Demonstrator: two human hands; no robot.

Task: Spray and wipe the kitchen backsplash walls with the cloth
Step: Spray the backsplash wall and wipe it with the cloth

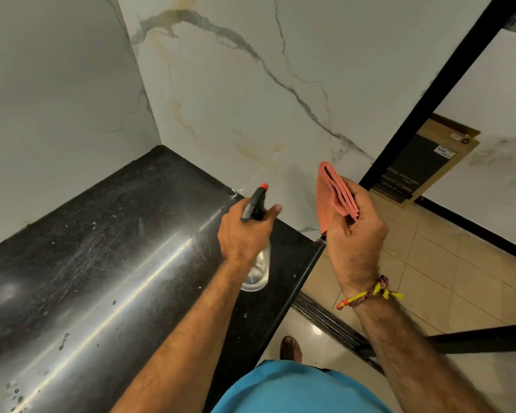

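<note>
My left hand (245,231) grips a clear spray bottle (258,269) by its black trigger head with a red nozzle (263,186), which points at the white marble backsplash wall (236,93). The bottle hangs just above the black countertop (102,248). To the right, my right hand (355,231) holds a folded pink cloth (332,198) upright, close to the wall's outer edge. Yellowish stains show on the wall near the corner above the counter.
A second marble wall (57,99) meets the first at the counter's far left corner. A black door frame (429,84) borders the wall on the right, with a cardboard box (423,162) leaning beyond it. Beige floor tiles (429,263) lie below.
</note>
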